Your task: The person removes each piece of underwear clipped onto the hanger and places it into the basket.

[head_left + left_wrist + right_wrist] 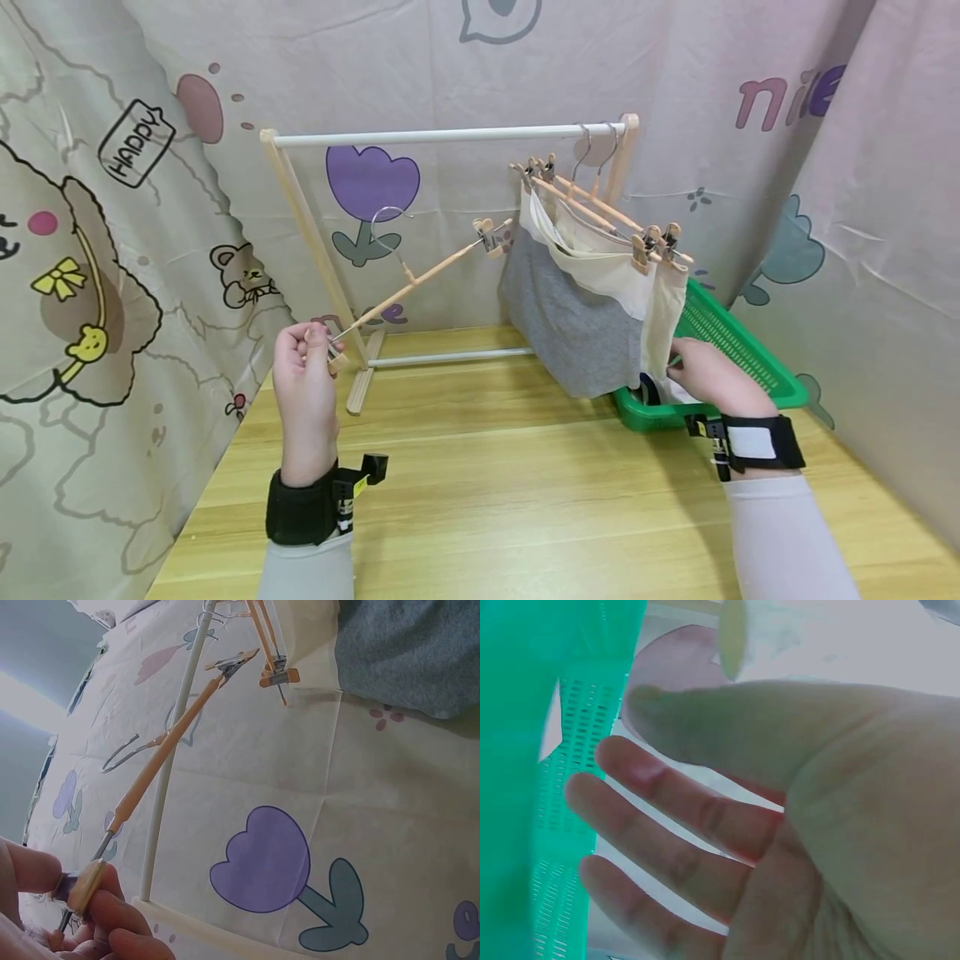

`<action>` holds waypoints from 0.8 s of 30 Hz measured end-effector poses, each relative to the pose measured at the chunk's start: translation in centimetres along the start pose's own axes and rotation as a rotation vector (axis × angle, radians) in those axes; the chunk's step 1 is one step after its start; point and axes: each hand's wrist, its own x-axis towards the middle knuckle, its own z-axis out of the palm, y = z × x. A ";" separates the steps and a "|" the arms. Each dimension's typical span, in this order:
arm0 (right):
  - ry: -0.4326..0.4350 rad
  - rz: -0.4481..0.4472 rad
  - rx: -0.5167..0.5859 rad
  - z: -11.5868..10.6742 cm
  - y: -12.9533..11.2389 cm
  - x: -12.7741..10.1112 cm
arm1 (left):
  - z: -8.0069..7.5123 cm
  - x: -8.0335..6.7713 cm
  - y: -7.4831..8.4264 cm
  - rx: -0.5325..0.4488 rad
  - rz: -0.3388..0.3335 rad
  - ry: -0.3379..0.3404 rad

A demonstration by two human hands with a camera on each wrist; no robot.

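Observation:
My left hand [306, 367] grips the clip at the near end of a wooden clip hanger [420, 280]. The hanger slants up to the right, its metal hook upward and no garment on it. In the left wrist view, thumb and fingers [120, 911] pinch round that clip. My right hand [708, 375] reaches over the green basket [787, 392], beside white cloth [678, 393] lying in it. The right wrist view shows its fingers [660, 847] loosely extended and apart, with nothing between them; the basket wall is alongside.
A wooden drying rack with a white rail [450, 135] stands at the back. Grey-and-cream shorts [577, 308] and a cream garment [666, 312] hang from two clip hangers at its right end, partly over the basket. A patterned curtain [465, 75] encloses the table [480, 500].

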 end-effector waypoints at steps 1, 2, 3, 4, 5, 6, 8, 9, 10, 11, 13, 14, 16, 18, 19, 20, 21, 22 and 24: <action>0.012 0.009 -0.001 -0.1 -0.1 0.0 | 0.0 0.0 0.0 0.001 -0.002 -0.001; 0.024 0.020 -0.003 -0.3 -0.1 -0.1 | 0.0 0.0 0.0 0.002 -0.004 -0.002; 0.035 0.030 -0.004 -0.4 -0.2 -0.2 | 0.0 0.1 0.0 0.004 -0.009 -0.003; 0.047 0.044 -0.007 -0.6 -0.3 -0.3 | -0.1 0.1 0.1 0.006 -0.012 -0.004; 0.059 0.058 -0.010 -0.7 -0.4 -0.3 | -0.1 0.1 0.1 0.007 -0.016 -0.004; 0.072 0.070 -0.015 -0.9 -0.5 -0.4 | -0.2 0.2 0.0 0.005 -0.019 -0.005; 0.106 0.091 -0.021 -1.1 -0.7 -0.5 | -0.3 0.3 0.0 0.008 -0.024 0.002; 0.126 0.099 -0.023 -1.2 -0.8 -0.6 | -0.4 0.4 0.0 0.007 -0.026 0.008; 0.147 0.111 -0.019 -1.3 -0.9 -0.7 | -0.4 0.4 0.0 0.007 -0.025 0.014; 0.175 0.119 -0.018 -1.4 -1.1 -0.8 | -0.5 0.5 0.0 0.006 -0.025 0.020; 0.231 0.133 -0.007 -1.5 -1.4 -1.1 | -0.6 0.6 0.0 0.003 -0.026 0.032; 0.261 0.138 -0.002 -1.6 -1.6 -1.2 | -0.7 0.6 0.0 0.000 -0.027 0.036; 0.320 0.142 0.009 -1.8 -2.1 -1.6 | -0.8 0.7 -0.2 0.001 -0.028 0.042; 0.374 0.134 0.016 -1.9 -2.6 -1.9 | -0.8 0.7 -0.3 -0.001 -0.026 0.041; 0.398 0.130 0.020 -2.0 -2.8 -2.1 | -0.7 0.7 -0.4 0.005 -0.025 0.043; 0.423 0.125 0.023 -2.1 -3.0 -2.2 | -0.7 0.7 -0.5 0.008 -0.021 0.040; 0.446 0.121 0.025 -2.2 -3.3 -2.4 | -0.6 0.7 -0.6 0.007 -0.016 0.040; 0.469 0.122 0.028 -2.3 -3.5 -2.5 | -0.5 0.7 -0.7 0.001 -0.011 0.039; 0.515 0.124 0.037 -2.5 -4.0 -2.9 | -0.3 0.8 -0.9 0.001 0.002 0.038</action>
